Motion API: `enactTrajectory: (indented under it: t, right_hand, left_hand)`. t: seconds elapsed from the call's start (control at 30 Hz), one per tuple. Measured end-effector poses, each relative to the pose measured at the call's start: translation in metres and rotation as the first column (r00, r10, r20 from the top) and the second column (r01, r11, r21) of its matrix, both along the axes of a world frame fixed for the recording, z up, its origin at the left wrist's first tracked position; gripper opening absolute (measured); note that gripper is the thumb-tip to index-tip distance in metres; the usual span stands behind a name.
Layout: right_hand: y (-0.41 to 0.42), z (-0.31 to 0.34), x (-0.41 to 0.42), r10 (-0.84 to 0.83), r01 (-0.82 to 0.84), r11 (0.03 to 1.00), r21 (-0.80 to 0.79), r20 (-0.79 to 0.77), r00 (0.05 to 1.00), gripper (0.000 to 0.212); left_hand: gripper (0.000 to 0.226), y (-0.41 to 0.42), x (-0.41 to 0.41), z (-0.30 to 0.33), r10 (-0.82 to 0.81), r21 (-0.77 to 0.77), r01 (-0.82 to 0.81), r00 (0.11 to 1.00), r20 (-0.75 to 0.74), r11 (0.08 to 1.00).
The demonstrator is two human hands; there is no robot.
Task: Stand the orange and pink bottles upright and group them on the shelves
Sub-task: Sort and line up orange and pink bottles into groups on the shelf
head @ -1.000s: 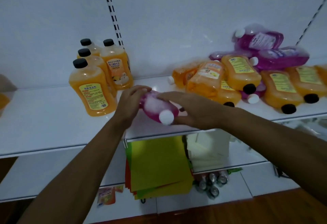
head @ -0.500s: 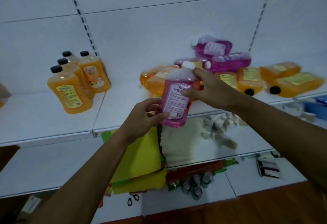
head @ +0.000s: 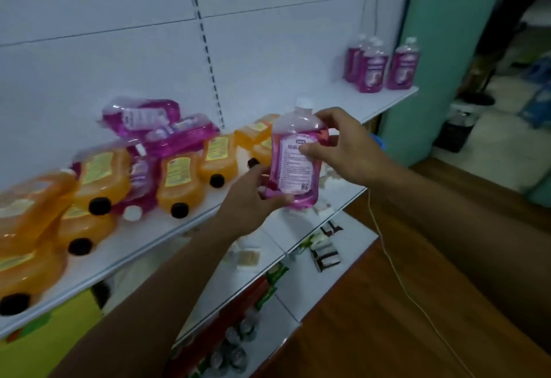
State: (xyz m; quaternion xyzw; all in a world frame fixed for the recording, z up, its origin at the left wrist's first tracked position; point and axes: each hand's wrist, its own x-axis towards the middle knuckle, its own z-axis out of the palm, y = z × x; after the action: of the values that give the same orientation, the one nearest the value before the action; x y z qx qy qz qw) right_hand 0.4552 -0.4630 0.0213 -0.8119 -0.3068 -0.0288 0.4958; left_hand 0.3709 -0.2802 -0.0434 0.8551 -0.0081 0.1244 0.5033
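I hold a pink bottle [head: 295, 165] with a white cap upright in the air in front of the shelf [head: 167, 228]. My left hand [head: 253, 195] grips its base from below. My right hand [head: 340, 145] grips its right side, thumb across the label. A pile of lying orange bottles [head: 179, 177] with black caps and pink bottles [head: 167, 127] covers the shelf to the left. Several pink bottles [head: 372, 70] stand upright together at the shelf's far right end.
Lower shelves [head: 268, 258] hold small packets, cans and coloured sheets. A white cable [head: 396, 273] runs down over the wooden floor. A teal wall panel [head: 432, 49] and a dark bin [head: 459, 130] stand to the right of the shelving.
The view has swung right, so the upright orange group on the left is out of sight. Both hands have carried the pink bottle rightward, held upright, toward the standing pink bottles.
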Motion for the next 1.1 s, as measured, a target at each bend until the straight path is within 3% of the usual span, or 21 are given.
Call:
enactTrajectory:
  t: [0.17,0.3,0.67,0.93,1.1]
  right_hand:
    - [-0.032,0.0,0.062,-0.126,0.125,0.991,0.042,0.026,0.992,0.06]
    - [-0.042,-0.001,0.124,-0.178,0.177,0.984,0.021,0.063,0.982,0.064]
    - [-0.057,0.018,0.281,-0.339,0.343,0.939,-0.023,0.113,0.934,0.062]
    - [-0.055,0.007,0.397,-0.263,0.294,0.944,-0.15,0.196,0.945,0.062]
    - [-0.038,0.001,0.484,-0.136,0.184,0.956,-0.229,0.21,0.968,0.061]
  left_hand:
    - [0.063,-0.034,0.094,-0.007,-0.149,-0.03,0.149,0.989,0.022,0.988]
    - [0.053,-0.047,0.184,-0.015,-0.169,0.048,0.17,0.985,-0.023,0.984]
    - [0.056,-0.065,0.379,0.011,-0.285,0.143,0.291,0.957,-0.058,0.946]
    - [0.058,-0.06,0.474,-0.002,-0.125,0.252,0.127,0.992,-0.024,0.959]
    - [0.048,-0.048,0.536,-0.013,0.102,0.195,-0.089,0.993,-0.058,0.977]
